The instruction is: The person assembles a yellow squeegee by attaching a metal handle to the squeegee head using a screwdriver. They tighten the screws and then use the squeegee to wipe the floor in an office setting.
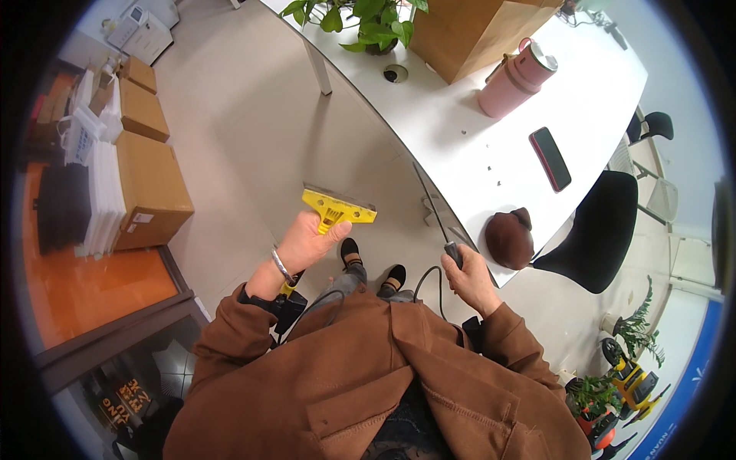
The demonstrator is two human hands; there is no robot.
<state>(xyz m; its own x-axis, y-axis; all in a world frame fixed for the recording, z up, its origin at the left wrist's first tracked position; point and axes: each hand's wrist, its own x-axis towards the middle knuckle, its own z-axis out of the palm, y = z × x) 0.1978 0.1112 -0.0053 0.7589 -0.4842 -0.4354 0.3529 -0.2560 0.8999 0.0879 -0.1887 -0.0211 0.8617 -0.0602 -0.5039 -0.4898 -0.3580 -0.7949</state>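
Observation:
My left hand (305, 245) is closed around the handle of a yellow scraper (338, 208), its wide metal blade held up over the pale floor. A bracelet sits on that wrist. My right hand (469, 274) grips the dark handle of a thin straight rod-like tool (432, 208) that points up toward the white desk's edge (429, 176); a black cable loops down from the handle. My brown jacket sleeves and my two black shoes (372, 264) show below the hands.
The white desk carries a pink lidded jug (515, 80), a black phone (550, 159), a brown hat (509, 238), a cardboard box (475, 31) and a potted plant (366, 24). A black chair (602, 230) stands at right. Stacked cardboard boxes (149, 180) line the left wall.

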